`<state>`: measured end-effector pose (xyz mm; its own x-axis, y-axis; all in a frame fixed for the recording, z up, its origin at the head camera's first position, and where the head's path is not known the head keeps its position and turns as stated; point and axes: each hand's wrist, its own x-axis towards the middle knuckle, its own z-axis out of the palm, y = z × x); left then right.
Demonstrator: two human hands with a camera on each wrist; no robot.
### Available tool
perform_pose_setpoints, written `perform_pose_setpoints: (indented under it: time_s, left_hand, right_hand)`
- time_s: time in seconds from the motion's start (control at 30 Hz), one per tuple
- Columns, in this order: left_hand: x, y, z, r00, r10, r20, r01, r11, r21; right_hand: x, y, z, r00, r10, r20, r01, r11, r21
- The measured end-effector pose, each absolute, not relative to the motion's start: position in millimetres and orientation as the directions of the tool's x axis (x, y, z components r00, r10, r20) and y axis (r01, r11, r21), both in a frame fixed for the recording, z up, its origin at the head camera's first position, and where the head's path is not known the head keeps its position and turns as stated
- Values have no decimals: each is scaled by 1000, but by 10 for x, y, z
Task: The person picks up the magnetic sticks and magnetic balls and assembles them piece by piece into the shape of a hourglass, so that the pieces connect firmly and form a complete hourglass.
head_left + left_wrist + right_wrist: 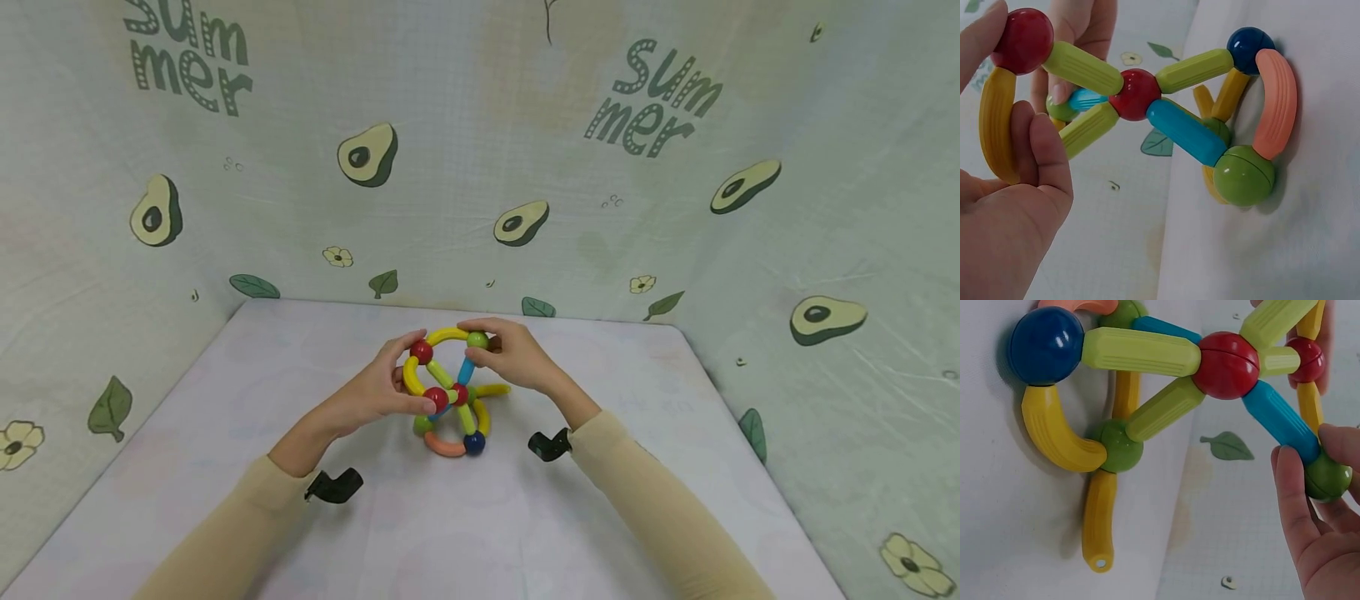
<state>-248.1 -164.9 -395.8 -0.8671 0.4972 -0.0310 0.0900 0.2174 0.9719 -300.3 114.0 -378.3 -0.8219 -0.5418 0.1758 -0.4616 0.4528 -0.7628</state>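
Both hands hold a toy built from magnetic balls and rods, its central red ball (460,394) joined to straight lime and blue rods. My left hand (372,390) grips the upper left side, at a red ball (1022,40) and a curved yellow rod (996,125). On the upper right, my right hand (517,357) pinches a green ball (1327,475) at the end of a blue rod (1282,422). The lower ring, with a dark blue ball (474,442) and a coral curved rod (1277,103), sits at the tabletop. One yellow rod (1099,522) sticks out with a free end.
A pale table (480,533) lies under the toy. Behind it and at both sides hangs a cloth (450,100) printed with avocados, leaves and lettering. Black wrist devices (335,486) show beside both beige sleeves (660,508).
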Motion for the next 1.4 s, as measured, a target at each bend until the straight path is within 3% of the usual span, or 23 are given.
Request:
perform_pose_setpoints:
  time_s: [0.17, 0.73, 1.07, 1.4]
  left_hand:
    - [-2475, -1643, -3951, -869, 494, -26, 120, 262, 958]
    - [-2517, -1665, -3935, -840, 542, -34, 97, 212, 972]
    - [-2506, -1658, -3959, -850, 526, -23, 114, 226, 967]
    - [-2498, -1660, -3974, -863, 505, -22, 118, 244, 963]
  right_hand:
    - [-2999, 1138, -3798, -814, -549, 191, -482, 454, -749]
    - [-2975, 1131, -3777, -809, -544, 223, -514, 471, -716]
    - [-2944, 1246, -3774, -814, -550, 186, -498, 497, -711]
    - [-2975, 1462, -3991, -856, -502, 120, -431, 566, -702]
